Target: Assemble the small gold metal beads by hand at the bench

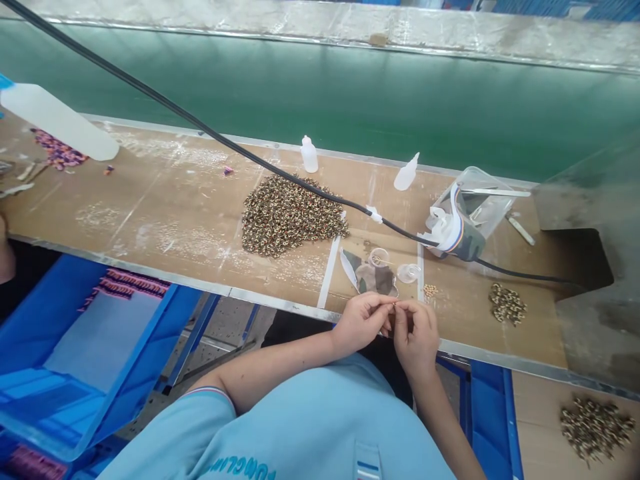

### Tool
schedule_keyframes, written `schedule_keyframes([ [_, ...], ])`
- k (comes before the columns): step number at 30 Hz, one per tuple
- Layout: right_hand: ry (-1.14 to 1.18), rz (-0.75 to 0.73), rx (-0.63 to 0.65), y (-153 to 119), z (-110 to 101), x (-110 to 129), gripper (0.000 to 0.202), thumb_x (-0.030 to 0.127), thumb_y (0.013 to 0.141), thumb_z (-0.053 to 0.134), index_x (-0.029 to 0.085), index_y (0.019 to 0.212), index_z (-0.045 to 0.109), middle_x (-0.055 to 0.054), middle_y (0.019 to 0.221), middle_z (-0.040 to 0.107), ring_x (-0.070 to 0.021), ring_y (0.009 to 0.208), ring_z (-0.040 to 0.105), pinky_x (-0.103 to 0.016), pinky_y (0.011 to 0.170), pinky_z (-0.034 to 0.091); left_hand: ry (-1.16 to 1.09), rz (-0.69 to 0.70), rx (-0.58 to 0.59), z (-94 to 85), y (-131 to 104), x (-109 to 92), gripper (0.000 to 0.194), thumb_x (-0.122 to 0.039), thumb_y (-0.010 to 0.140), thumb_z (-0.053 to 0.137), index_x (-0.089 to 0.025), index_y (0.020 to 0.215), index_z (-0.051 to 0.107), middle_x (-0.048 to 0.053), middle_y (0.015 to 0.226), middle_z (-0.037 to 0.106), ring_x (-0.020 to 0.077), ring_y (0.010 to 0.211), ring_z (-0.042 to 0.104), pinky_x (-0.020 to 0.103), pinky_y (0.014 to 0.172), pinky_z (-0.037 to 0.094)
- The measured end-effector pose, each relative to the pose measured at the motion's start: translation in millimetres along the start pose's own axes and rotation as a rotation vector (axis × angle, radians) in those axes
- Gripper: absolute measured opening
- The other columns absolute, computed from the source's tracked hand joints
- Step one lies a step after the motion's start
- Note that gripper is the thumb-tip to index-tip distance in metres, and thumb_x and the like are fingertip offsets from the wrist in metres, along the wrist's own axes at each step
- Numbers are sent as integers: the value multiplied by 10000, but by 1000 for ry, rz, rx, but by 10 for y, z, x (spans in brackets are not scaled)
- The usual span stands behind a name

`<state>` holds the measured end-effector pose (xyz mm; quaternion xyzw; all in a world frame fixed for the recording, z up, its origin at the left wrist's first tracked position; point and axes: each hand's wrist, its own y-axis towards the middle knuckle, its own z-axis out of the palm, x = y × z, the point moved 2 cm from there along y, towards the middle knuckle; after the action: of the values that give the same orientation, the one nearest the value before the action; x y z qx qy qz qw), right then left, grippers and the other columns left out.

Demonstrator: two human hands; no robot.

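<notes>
My left hand [361,321] and my right hand [417,337] meet at the table's front edge, fingertips pinched together. Something tiny, perhaps reddish, sits between them; its kind is too small to make out. Just beyond my fingers lies a camouflage-patterned cloth [377,281]. On it stands a small clear round cup [379,257] with thin sticks in it. A clear round lid or dish [409,273] is to its right. A few small tan beads [430,291] lie beside my right hand. A large heap of small black-and-gold pieces [295,217] is farther left.
Two white squeeze bottles [309,155] [406,172] stand along the back. A black cable [210,133] crosses overhead to a clear plastic box [480,183]. Smaller heaps of pieces [507,304] [597,430] lie right. A blue crate [135,373] and another person's arm [5,257] are left.
</notes>
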<state>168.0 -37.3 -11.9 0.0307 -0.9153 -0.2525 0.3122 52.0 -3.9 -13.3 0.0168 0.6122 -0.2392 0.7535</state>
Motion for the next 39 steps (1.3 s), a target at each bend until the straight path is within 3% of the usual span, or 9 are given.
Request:
schedule_keyframes([
  [16, 16, -16, -9, -8, -12, -12, 69, 221, 900, 476, 217, 862, 534, -16, 800, 600, -143, 785, 563, -273, 678, 455, 4, -2, -60, 20, 0, 23, 363, -434, 763, 602, -95, 879, 662, -32, 551, 513, 63, 440, 510, 198, 455, 490],
  [27, -1, 45, 14, -12, 1, -13, 109, 251, 915, 444, 222, 857, 532, -25, 791, 599, -161, 775, 564, -300, 669, 453, 3, 5, -27, 20, -2, 6, 340, -421, 766, 603, -98, 850, 668, -24, 561, 520, 65, 447, 520, 199, 453, 501],
  [33, -17, 67, -18, -12, 31, -32, 126, 258, 914, 445, 217, 864, 553, -36, 815, 605, -169, 792, 559, -313, 697, 444, -35, -43, -55, 31, 8, 33, 331, -381, 787, 593, -81, 916, 645, 7, 601, 592, 94, 528, 590, 245, 570, 556],
  [39, -57, 118, -30, 10, 60, -47, 168, 283, 924, 429, 214, 844, 560, -31, 789, 600, -168, 768, 548, -305, 683, 430, -21, -4, -82, 23, 22, 63, 329, -370, 795, 593, -81, 944, 642, 29, 658, 627, 116, 597, 627, 264, 617, 569],
])
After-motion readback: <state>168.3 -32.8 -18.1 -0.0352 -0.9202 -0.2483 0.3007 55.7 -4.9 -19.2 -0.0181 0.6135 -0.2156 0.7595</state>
